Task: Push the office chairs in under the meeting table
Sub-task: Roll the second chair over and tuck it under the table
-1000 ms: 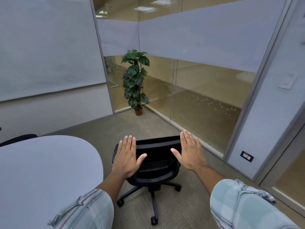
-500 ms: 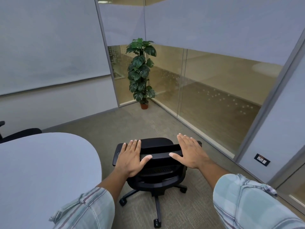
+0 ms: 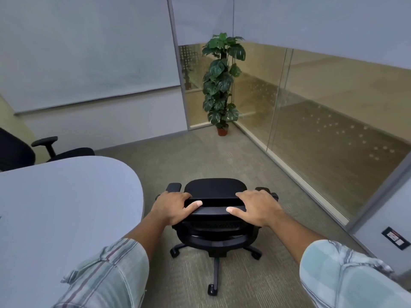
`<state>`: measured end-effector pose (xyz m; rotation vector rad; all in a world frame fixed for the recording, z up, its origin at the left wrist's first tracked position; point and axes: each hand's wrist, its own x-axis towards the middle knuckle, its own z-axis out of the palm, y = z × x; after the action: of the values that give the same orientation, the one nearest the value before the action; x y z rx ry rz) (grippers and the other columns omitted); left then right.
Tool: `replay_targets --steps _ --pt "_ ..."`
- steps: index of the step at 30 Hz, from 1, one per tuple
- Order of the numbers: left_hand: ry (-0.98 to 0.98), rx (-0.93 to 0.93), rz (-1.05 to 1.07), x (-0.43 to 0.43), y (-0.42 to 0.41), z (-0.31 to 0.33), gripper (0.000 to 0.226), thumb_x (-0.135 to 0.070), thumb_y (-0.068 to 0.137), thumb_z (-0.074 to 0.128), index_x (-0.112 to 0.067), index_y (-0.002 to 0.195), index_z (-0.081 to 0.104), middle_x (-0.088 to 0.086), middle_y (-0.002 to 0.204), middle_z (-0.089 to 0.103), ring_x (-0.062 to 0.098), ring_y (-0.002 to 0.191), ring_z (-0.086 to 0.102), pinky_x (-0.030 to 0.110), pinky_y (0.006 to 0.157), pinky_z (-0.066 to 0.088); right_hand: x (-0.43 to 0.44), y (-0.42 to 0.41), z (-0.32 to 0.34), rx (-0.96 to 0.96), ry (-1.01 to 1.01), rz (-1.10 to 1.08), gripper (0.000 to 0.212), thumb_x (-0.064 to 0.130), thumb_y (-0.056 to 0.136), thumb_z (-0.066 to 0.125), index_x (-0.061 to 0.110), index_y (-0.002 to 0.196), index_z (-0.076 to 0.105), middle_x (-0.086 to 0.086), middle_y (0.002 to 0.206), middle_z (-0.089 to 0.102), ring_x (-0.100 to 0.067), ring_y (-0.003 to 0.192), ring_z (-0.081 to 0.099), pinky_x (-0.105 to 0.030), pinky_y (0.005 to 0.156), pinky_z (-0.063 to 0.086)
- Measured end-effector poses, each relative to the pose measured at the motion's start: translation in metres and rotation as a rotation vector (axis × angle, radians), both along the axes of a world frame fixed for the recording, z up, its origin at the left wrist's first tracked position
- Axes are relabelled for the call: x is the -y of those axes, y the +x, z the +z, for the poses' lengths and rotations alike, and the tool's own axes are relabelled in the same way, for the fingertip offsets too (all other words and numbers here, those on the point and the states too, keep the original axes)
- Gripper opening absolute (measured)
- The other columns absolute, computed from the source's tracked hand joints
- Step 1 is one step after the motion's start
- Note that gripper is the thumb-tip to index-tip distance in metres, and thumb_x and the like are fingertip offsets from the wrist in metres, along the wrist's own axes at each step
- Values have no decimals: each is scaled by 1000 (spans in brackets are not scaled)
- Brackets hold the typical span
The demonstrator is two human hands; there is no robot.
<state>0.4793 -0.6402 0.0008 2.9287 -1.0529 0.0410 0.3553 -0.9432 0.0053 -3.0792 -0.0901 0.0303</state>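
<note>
Right of the meeting table, the office chair stands clear on the carpet, facing away, not tucked. Left hand and right hand clamp its backrest top. A far-left chair also looks untucked.

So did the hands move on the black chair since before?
Yes. The left hand and right hand were flat above the chair's backrest; now they have come down and curled over its top edge.
</note>
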Motion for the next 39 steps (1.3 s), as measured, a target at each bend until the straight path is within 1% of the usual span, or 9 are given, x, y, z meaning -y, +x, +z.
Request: replay_targets --steps 3,8,12,19,25,28,32,35,39 --pt "-13 20 31 10 -14 -3 92 -90 97 8 -32 131 71 -9 110 79 17 99 71 39 87 50 13 1 0 19 -4 29 126 99 79 -9 18 154 54 -4 140 69 -26 128 64 -50 108 48" --pt "-20 67 100 27 -36 -8 95 -90 97 4 -32 133 71 -7 108 79 17 99 72 40 90 48 36 4 -4 84 -32 94 109 92 89 -3 20 138 64 1 116 73 -23 108 68 -47 97 50" --pt "-22 73 151 38 -50 -8 92 -87 100 9 -30 142 68 -5 122 79 20 112 72 43 99 49 50 7 -8 107 -33 128 111 92 89 -3 20 142 63 -1 124 74 -25 115 69 -50 100 52" --pt "-16 61 205 43 -68 -8 91 -85 101 8 -29 141 68 -7 125 78 20 113 71 45 102 47 57 8 -9 118 -31 190 113 93 87 -8 22 136 65 1 118 75 -24 110 70 -50 99 52" --pt "-42 57 272 49 -88 -12 101 -89 98 1 -27 140 69 -6 125 77 21 114 70 46 101 44 65 3 -6 76 -2 219 102 88 91 6 23 146 61 2 130 73 -23 120 67 -50 106 48" --pt "-40 62 294 52 -100 -11 107 -89 96 -3 -24 140 69 -4 124 76 22 113 70 46 100 44 68 0 -3 68 3 236 95 85 94 10 24 144 63 4 126 74 -20 116 68 -48 105 48" --pt "-22 58 317 55 -119 -9 112 -89 94 -7 -21 141 69 0 125 75 24 113 70 47 103 46 69 -8 -2 102 6 255 74 73 102 20 29 138 67 8 118 76 -17 110 69 -45 99 48" --pt "-11 67 337 58 -135 -7 107 -87 97 -3 -20 135 71 0 118 74 25 106 71 46 102 46 70 -16 -1 125 -7 271 66 67 103 19 33 128 70 12 107 75 -16 102 68 -42 95 48" --pt "8 64 358 53 -162 -6 106 -87 97 -2 -18 132 70 5 122 73 27 105 71 48 101 47 64 -29 -1 108 -49 253 56 60 106 27 31 126 71 8 112 76 -18 104 68 -45 98 47"
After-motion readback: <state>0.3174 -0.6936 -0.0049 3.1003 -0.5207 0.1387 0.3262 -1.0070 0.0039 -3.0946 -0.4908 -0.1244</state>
